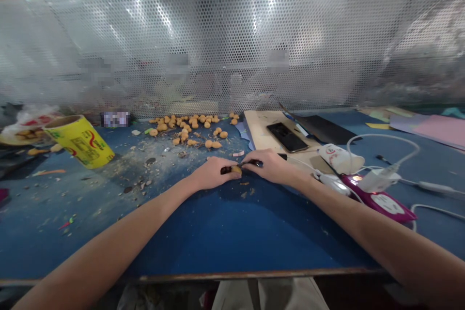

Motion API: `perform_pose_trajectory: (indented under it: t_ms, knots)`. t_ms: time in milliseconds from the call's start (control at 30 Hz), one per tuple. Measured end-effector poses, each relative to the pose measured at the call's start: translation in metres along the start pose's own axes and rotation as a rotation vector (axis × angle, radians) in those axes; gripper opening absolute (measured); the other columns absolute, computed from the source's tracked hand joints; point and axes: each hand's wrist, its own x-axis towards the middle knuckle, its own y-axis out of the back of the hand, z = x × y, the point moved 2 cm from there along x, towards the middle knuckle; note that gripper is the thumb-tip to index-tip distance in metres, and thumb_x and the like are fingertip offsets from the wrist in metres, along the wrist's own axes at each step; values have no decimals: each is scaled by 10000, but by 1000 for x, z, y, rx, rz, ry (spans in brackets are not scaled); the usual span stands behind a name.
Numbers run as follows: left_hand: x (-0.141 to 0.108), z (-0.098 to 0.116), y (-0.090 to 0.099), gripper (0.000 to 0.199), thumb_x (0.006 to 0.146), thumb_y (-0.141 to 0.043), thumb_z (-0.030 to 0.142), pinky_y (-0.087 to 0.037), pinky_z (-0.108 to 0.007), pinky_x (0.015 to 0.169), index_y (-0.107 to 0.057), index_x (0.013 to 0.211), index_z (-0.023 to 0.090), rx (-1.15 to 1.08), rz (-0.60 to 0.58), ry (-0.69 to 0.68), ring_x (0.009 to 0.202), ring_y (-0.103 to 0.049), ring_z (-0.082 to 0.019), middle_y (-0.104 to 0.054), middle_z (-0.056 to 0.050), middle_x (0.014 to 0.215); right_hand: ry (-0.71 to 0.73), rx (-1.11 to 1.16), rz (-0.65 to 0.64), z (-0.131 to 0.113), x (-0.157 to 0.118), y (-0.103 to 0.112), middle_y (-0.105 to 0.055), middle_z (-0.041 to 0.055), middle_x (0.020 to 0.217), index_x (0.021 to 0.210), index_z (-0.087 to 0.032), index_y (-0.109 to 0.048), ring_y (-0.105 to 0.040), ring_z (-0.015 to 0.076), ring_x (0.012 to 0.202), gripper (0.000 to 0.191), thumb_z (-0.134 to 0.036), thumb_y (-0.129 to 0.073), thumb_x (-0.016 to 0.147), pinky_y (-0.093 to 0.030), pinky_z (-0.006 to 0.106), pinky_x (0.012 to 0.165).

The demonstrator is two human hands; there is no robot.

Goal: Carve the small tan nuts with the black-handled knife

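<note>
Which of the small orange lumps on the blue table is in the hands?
The lump between the left hand and right hand; the others lie loose farther back.

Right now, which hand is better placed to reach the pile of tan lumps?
The left, probably: the left hand lies closer to the pile of tan lumps, while the right hand sits farther off, gripping a black-handled tool.

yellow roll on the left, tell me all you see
The yellow roll looks like printed film or labels wound on a brown cardboard core, with green and red print. It lies tilted on its side on the blue worktop, open end up and toward the left, beside a white plastic bag; whether they touch is unclear.
</note>
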Motion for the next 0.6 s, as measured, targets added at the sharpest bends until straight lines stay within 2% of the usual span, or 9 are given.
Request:
perform_pose_trajectory:
  t_ms: [233, 400, 600]
  knots:
    - [0, -4, 1, 337, 905, -530, 495, -322, -238, 577, -704, 971, 215, -55, -16, 45, 611, -538, -127, -642, 5, 718, 61, -37, 13, -2, 1, -1, -721, 47, 989, 1016, -216, -701, -658, 179, 924, 189, -219, -536, 922, -499, 314, 846]
    - [0, -4, 0, 346, 893, -540, 507, -322, -241, 571, -713, 970, 217, -73, -17, 62, 601, -529, -125, -643, 6, 714, 78, -30, -36, -1, 0, 2, -711, 41, 965, 1016, -219, -693, -651, 169, 886, 174, -218, -548, 918, -504, 313, 835]
    - [-1, -3, -2, 331, 879, -559, 504, -313, -241, 558, -715, 916, 214, -89, 0, 83, 577, -506, -125, -615, 12, 665, 104, -28, -24, -5, 1, 3, -693, 62, 1046, 1070, -224, -682, -639, 182, 972, 226, -228, -492, 948, -496, 334, 889]
